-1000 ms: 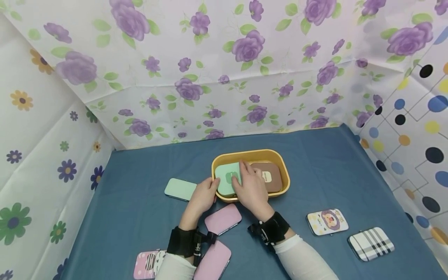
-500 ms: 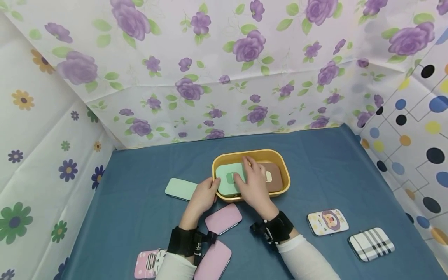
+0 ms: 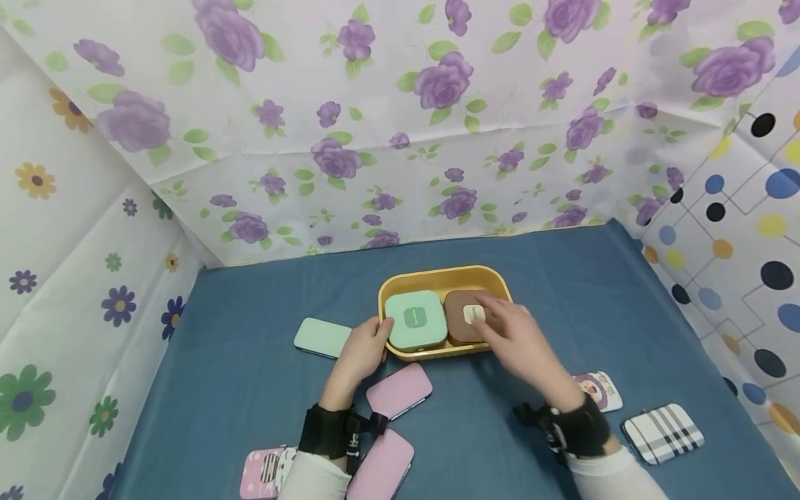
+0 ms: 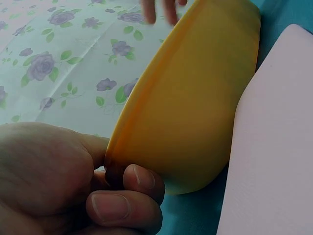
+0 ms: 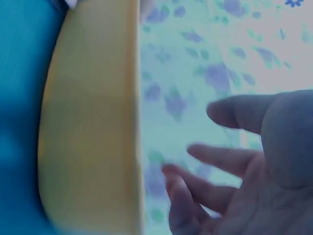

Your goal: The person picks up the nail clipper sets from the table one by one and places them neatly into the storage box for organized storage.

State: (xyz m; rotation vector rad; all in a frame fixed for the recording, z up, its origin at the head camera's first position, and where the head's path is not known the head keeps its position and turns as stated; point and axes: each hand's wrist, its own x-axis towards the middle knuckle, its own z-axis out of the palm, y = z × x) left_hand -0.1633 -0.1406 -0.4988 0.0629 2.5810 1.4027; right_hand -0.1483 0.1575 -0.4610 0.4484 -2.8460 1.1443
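Note:
My left hand (image 3: 362, 349) pinches the left end of a yellow plastic basket (image 3: 409, 280). In the left wrist view, the thumb is at the rim and curled fingers (image 4: 110, 208) lie against the outer wall. Two rounded square cases lie side by side in the basket: a mint green case (image 3: 431, 333) on the left and a brown case (image 3: 459, 326) on the right. Over the brown case and the basket's right end hovers my right hand (image 3: 525, 344), fingers spread, holding nothing. It hides part of the brown case and the basket's right rim.
Around the basket on the blue cloth lie a mint rectangular case (image 3: 320, 337), two plain pink cases (image 3: 400, 390), a pink patterned case (image 3: 259, 472), a lion-print case (image 3: 605, 390) partly behind the right wrist, and a plaid case (image 3: 664, 434). Flowered sheeting (image 3: 400, 173) rises behind.
My right hand has let go of the mint green square case and moved right, over the brown one. The left hand stays on the basket's rim.

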